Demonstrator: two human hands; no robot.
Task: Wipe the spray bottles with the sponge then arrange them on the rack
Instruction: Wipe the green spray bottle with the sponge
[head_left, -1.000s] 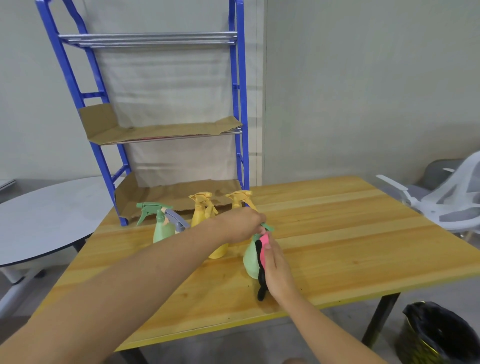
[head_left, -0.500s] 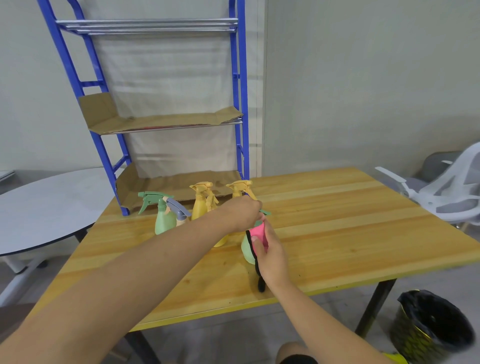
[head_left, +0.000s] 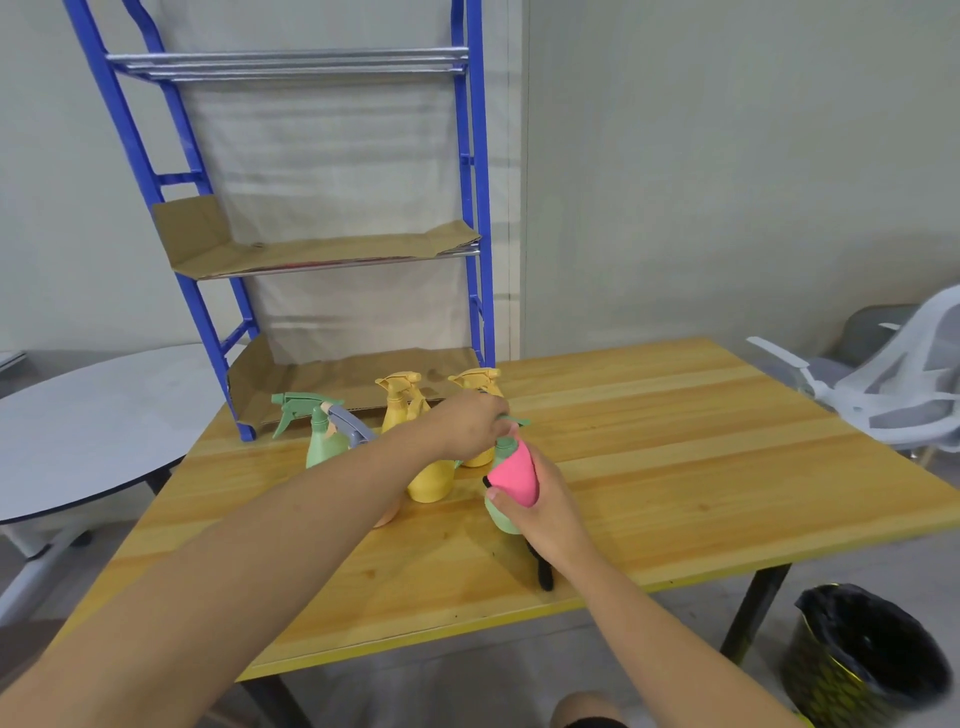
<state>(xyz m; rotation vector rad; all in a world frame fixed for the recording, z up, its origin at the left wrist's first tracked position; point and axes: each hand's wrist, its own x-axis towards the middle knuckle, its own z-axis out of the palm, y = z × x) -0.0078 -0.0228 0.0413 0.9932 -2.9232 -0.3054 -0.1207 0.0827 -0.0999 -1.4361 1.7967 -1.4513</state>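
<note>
A light green spray bottle (head_left: 500, 514) stands on the wooden table (head_left: 675, 467). My left hand (head_left: 467, 428) grips its trigger head from above. My right hand (head_left: 545, 506) presses a pink sponge (head_left: 514, 475) with a black underside against the bottle's side. Behind them stand two yellow spray bottles (head_left: 431, 480), another green one (head_left: 319, 441) and a bottle with a grey-blue trigger (head_left: 350, 428), partly hidden by my left arm. The blue rack (head_left: 470, 208) with cardboard-lined shelves rises at the table's back left.
A round grey table (head_left: 88, 426) sits to the left. A white office chair (head_left: 893, 384) is at the right, and a black-lined bin (head_left: 867, 654) stands on the floor by the table leg. The right half of the wooden table holds nothing.
The sponge has slid up the green bottle's side, from low near the base to the upper body. My left hand stays on the trigger head.
</note>
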